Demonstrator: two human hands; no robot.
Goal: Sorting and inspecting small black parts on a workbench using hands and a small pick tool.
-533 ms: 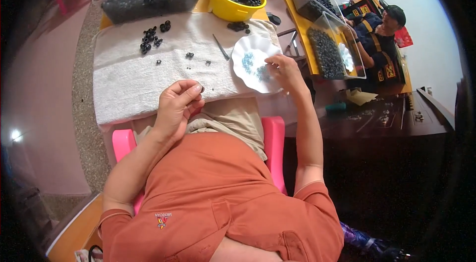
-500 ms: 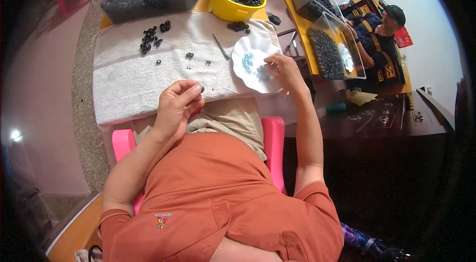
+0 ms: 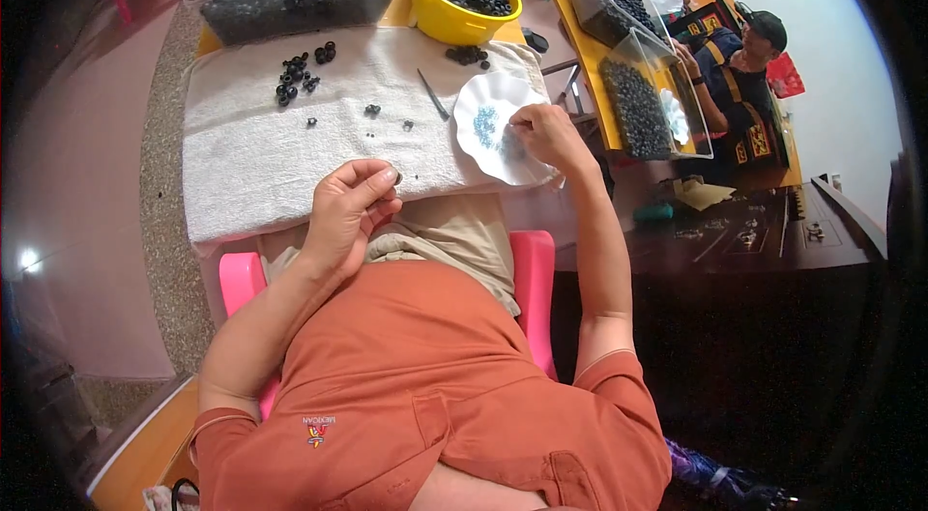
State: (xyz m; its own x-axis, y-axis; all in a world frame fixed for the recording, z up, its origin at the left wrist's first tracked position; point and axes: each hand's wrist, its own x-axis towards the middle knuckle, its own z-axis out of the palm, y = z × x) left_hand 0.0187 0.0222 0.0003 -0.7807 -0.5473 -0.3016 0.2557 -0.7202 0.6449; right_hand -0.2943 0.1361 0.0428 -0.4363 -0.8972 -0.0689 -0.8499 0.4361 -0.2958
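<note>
"Where's the small dark piece [image 3: 398, 178]?"

"Pinched by the left hand's [image 3: 350, 206] thumb-and-forefinger grip, near the front edge of the white towel [image 3: 242, 163]."

"And the right hand [image 3: 549, 136]?"

"At the scalloped plate [image 3: 498, 90], beside tiny pale-blue bits [image 3: 485, 122]. I can't tell whether that grip is closed."

"Advice?"

"I'd pinch lightly, steady the left wrist, and take bits singly from the edge."

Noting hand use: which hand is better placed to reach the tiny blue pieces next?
Probably the right hand: it's over their white dish; the left hand, farther off, pinches a small dark piece.
</note>
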